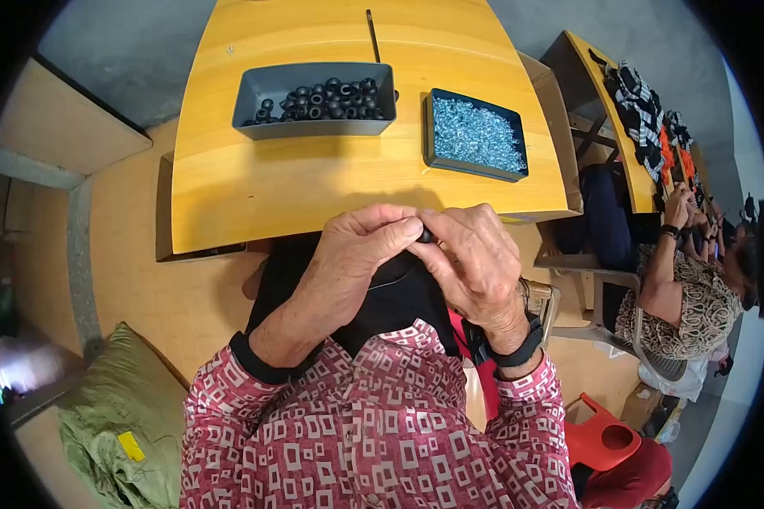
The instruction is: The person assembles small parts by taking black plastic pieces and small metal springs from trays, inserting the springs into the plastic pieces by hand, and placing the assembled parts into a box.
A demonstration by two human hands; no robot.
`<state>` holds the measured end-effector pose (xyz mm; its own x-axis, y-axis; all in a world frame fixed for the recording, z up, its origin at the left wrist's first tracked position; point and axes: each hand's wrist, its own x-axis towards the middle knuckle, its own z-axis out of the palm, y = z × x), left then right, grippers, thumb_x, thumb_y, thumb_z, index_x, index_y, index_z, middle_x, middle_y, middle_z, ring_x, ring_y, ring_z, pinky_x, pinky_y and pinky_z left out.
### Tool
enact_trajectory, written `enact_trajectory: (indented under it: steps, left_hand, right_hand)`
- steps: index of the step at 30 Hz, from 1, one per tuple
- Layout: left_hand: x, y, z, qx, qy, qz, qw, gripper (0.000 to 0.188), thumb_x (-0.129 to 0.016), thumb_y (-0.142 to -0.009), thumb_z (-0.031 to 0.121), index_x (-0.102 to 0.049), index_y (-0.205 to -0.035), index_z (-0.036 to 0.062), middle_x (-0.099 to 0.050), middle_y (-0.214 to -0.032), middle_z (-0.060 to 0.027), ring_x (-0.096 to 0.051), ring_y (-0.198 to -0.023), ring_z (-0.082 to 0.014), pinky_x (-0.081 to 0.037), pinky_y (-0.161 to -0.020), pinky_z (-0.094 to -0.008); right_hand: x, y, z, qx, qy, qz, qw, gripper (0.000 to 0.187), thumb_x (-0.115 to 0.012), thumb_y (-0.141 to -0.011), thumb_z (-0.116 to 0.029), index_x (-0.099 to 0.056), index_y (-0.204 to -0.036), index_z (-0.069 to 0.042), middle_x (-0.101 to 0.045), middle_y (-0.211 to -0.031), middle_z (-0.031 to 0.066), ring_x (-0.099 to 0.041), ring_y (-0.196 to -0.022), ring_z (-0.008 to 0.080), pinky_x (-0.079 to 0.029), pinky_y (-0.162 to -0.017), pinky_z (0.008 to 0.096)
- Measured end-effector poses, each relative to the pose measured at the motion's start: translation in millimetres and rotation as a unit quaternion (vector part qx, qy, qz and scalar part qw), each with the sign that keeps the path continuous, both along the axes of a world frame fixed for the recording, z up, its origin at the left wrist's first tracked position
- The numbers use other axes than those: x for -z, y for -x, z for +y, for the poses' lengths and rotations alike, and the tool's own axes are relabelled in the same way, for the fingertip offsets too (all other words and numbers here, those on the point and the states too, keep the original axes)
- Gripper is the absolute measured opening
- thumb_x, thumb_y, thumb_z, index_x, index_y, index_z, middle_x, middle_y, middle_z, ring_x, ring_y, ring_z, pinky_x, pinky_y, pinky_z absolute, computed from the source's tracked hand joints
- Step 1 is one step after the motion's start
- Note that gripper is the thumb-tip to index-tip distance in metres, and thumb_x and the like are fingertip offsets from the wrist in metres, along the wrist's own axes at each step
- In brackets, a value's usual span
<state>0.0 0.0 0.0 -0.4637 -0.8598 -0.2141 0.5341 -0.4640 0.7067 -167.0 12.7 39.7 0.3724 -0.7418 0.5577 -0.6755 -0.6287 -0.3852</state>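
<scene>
Both my hands meet just off the near edge of the yellow table, above my lap. My right hand [480, 259] pinches a small round black bead [425, 235] between thumb and fingers. Against the same bead press the thumb and forefinger of my left hand [361, 254]; whether they hold something tiny at it is hidden. Beyond my hands stands a dark grey bin [314, 128] with many black beads [335, 100] that have open holes. To its right is a dark tray [475, 169] filled with small clear bluish pieces [475, 134], too small to name.
The yellow table [229, 195] carries both containers, and a dark slot runs across its far part. At left on the floor leans a green sack [123, 416]. A seated person [688, 297] works at another table on the right. A red plastic chair [603, 437] stands lower right.
</scene>
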Motion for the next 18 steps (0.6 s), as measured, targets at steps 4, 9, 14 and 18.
enact_trajectory:
  steps: [4, 9, 14, 18]
  left_hand:
    - [-8, 2, -1, 0.006, -0.040, 0.050, 0.998, 0.026, -0.065, -0.090, 0.017, -0.063, -0.109, -0.0016, -0.065, -0.100, -0.0044, -0.061, -0.090, -0.0086, -0.049, -0.083, -0.0202]
    - [-4, -5, -2, 0.024, -0.035, 0.005, 0.999, 0.020, -0.060, -0.091, 0.010, -0.064, -0.107, -0.0004, -0.065, -0.101, -0.0059, -0.062, -0.093, -0.0130, -0.049, -0.087, -0.0272]
    - [4, -4, 1, 0.007, -0.039, 0.029, 0.999, 0.016, -0.062, -0.089, 0.007, -0.065, -0.103, -0.0006, -0.066, -0.097, -0.0066, -0.062, -0.091, -0.0134, -0.049, -0.086, -0.0267]
    - [4, 0, 4, -0.011, -0.014, 0.031, 0.999, 0.018, -0.065, -0.089, 0.011, -0.066, -0.103, -0.0004, -0.066, -0.095, -0.0036, -0.060, -0.086, -0.0071, -0.048, -0.078, -0.0200]
  right_hand:
    - [1, 2, -3, 0.002, 0.007, -0.048, 0.999, 0.034, -0.077, -0.069, -0.006, -0.066, -0.101, -0.001, -0.063, -0.084, 0.0096, -0.059, -0.073, 0.0250, -0.048, -0.065, 0.0340]
    - [5, -1, -2, -0.006, -0.005, -0.065, 0.998, 0.034, -0.077, -0.069, -0.006, -0.066, -0.101, -0.001, -0.063, -0.083, 0.0089, -0.058, -0.073, 0.0242, -0.047, -0.065, 0.0326]
    - [9, 1, -3, -0.019, -0.023, -0.057, 0.998, 0.038, -0.079, -0.067, -0.009, -0.066, -0.102, -0.001, -0.063, -0.083, 0.0085, -0.057, -0.072, 0.0236, -0.047, -0.064, 0.0329]
    - [5, 3, 1, -0.009, 0.030, 0.002, 1.000, 0.040, -0.080, -0.067, -0.012, -0.065, -0.102, 0.000, -0.062, -0.082, 0.0089, -0.057, -0.071, 0.0237, -0.047, -0.063, 0.0335]
